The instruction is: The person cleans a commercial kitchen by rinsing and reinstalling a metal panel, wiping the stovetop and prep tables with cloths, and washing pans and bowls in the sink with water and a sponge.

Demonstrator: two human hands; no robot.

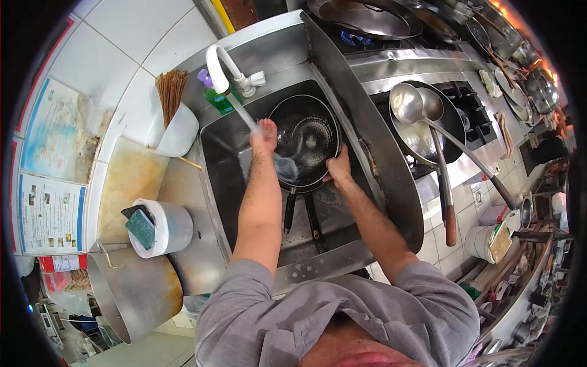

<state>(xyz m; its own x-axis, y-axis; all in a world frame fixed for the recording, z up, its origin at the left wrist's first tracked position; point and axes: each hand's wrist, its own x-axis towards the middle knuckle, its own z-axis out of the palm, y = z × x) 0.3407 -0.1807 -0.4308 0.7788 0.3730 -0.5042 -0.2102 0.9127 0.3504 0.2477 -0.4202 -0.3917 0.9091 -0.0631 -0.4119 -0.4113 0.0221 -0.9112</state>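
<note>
A dark round pan [309, 137] lies in the metal sink [229, 153], its black handle pointing toward me. Water runs from the white faucet [215, 61] onto my left hand [264, 136], which is at the pan's left rim with its fingers spread and nothing visible in it. My right hand [339, 166] grips the pan's lower right rim. Beneath the pan, a second dark handle [313, 223] rests on the sink bottom. A green soap bottle [219, 101] stands behind the sink's left corner.
On the left are a white holder [178, 131] with a bristle brush, a white tub [171, 226] with a green scouring pad, and a big metal pot [134, 293]. Right of the sink wall, two ladles [406, 104] rest in a wok on the stove. A blue flame burns farther back.
</note>
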